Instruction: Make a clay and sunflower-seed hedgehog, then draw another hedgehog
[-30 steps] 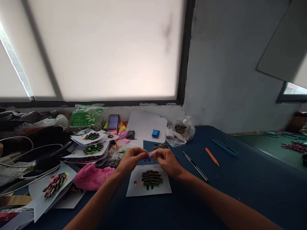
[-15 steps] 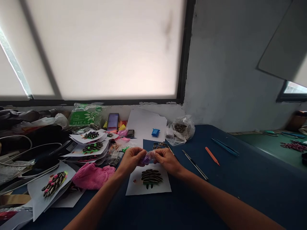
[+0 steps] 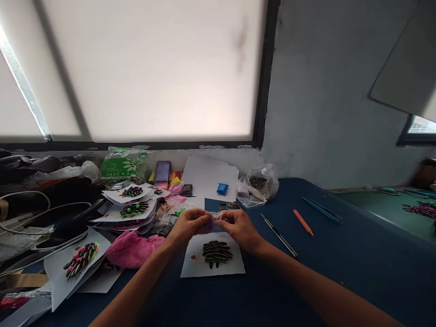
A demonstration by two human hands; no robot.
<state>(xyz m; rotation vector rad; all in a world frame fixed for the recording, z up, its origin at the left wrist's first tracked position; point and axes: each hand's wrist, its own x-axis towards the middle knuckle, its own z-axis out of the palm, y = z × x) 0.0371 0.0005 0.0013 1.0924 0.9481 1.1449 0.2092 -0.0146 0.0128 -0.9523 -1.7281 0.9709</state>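
Observation:
Both hands meet above a white paper card [image 3: 194, 270], pinching a small clear plastic packet [image 3: 214, 220] with something purple inside, perhaps modelling clay. My left hand [image 3: 191, 224] has its fingers closed on the purple side. On the clear end, my right hand [image 3: 238, 227] is closed too. Much of the packet is hidden by the fingers. Below, the card bears a hedgehog-like figure of striped sunflower seeds [image 3: 218, 251], with a green strip under them and a small reddish dot at the left. Loose seeds [image 3: 230, 205] lie just beyond my right hand.
To the right lie a metal craft knife [image 3: 279, 236], an orange pen-like tool [image 3: 304, 223] and blue tweezers [image 3: 322, 210]. Behind are a blue packet [image 3: 222, 188] and a seed bag [image 3: 260, 184]. Finished seed cards [image 3: 81, 261] and a pink cloth [image 3: 134, 250] crowd the left.
My fingers have drawn closer together around the packet, so less of the purple shows. The whole view has shifted slightly; the card and tools lie as before.

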